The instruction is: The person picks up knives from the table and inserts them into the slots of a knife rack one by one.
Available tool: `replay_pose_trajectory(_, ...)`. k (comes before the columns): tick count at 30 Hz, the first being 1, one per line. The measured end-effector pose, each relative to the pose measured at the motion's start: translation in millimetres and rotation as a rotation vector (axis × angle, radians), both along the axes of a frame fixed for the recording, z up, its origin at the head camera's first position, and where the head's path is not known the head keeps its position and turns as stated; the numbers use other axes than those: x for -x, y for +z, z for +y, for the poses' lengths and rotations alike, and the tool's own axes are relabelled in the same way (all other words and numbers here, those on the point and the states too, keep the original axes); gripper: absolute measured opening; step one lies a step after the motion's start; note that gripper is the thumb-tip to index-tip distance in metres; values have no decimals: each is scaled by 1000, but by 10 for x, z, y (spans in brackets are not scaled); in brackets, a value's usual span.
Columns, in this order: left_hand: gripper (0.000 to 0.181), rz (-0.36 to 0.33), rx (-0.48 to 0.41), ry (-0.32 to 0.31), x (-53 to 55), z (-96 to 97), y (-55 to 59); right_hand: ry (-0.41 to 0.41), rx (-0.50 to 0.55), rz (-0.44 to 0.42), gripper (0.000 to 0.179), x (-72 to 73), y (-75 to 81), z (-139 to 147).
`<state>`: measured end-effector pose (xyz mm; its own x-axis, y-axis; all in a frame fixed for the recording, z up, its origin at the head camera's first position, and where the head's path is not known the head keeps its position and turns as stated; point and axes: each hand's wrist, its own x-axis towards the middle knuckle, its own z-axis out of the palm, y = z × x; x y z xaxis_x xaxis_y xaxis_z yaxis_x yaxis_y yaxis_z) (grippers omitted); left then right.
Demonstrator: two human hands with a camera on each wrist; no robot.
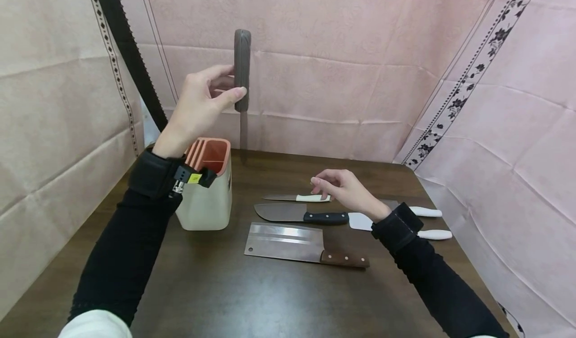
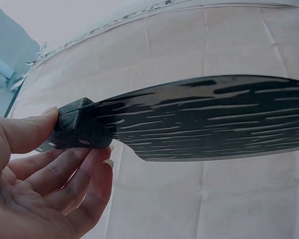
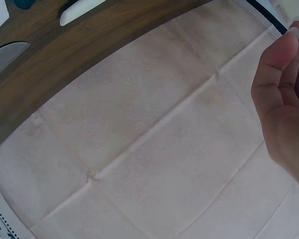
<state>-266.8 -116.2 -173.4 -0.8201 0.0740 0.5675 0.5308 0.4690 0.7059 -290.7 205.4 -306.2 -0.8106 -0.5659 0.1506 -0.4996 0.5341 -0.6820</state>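
The left hand point(image 1: 198, 100), near the pale holder point(image 1: 204, 208), pinches a dark-handled knife point(image 1: 242, 53), blade downward, while the right hand point(image 1: 346, 189), fingers loosely bent, holds nothing near a white-handled knife point(image 1: 307, 198) on the desk point(image 1: 193, 278), and any writing on the yellow wrist label point(image 1: 194, 178) is too small for reading.

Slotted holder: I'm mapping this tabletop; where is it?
In the head view, the slotted holder stands on the left of the table, left of the cleaver and below the left hand.

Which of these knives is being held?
The dark-bladed knife, pinched handle-up in the left hand; the other knives all lie flat on the table.
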Motion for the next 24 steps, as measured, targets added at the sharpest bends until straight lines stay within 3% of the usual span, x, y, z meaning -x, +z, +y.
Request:
replay_pose_trajectory(8, 43, -2, -25, 44, -39, -132, 69, 22, -12, -4, 22, -227, 245, -83)
replay_pose_trajectory(16, 41, 43, -36, 64, -67, -269, 109, 23, -12, -17, 21, -246, 240, -95)
replay_pose_trajectory(20, 41, 32, -54, 65, -93, -350, 127, 25, -19, -10, 20, -239, 231, -104)
replay_pose_trajectory(24, 41, 28, -80, 65, -108, -410, 135, 17, -22, -11, 21, -121, 92, -65)
